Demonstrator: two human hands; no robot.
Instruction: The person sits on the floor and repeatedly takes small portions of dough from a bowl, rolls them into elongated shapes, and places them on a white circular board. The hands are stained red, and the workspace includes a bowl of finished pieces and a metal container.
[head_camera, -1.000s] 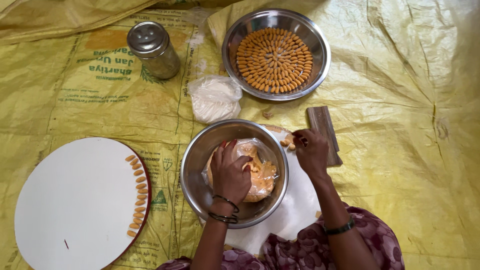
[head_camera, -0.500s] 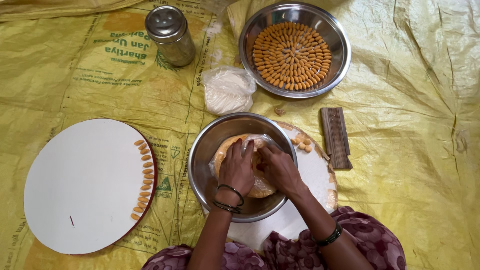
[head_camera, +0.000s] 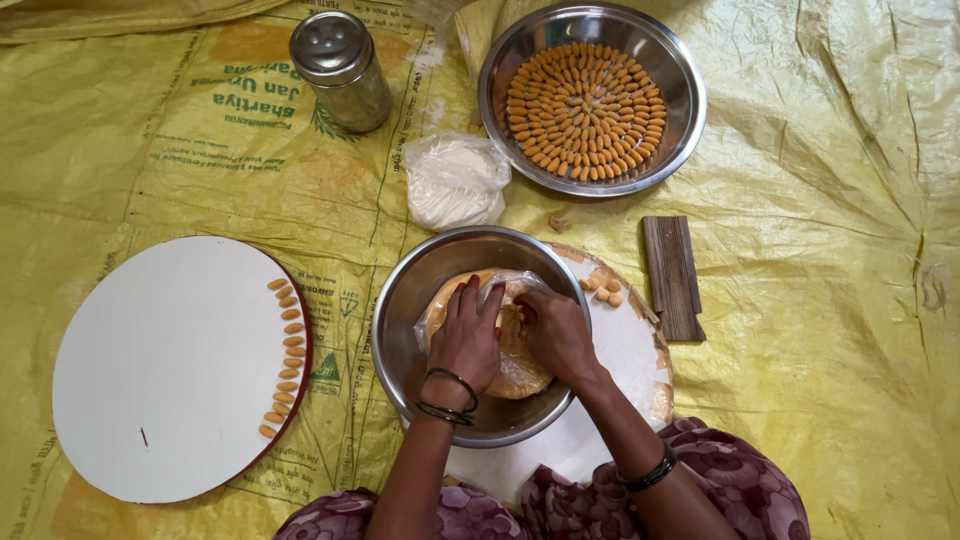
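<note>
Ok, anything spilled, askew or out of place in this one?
One small thing: a lone dough scrap lies on the yellow sheet between the two steel bowls, apart from the neat rows. Otherwise orderly: left hand and right hand both press the wrapped dough inside the near bowl.

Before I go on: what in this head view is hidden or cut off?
- Dough lump in the steel bowl: mostly covered by the left hand, the right hand and clear plastic.
- Right hand's fingertips: tucked into the dough.
- White round board under the bowl: largely hidden by the bowl and arms.
- Lidded steel tin: contents unseen.
- White bag: contents unclear.
</note>
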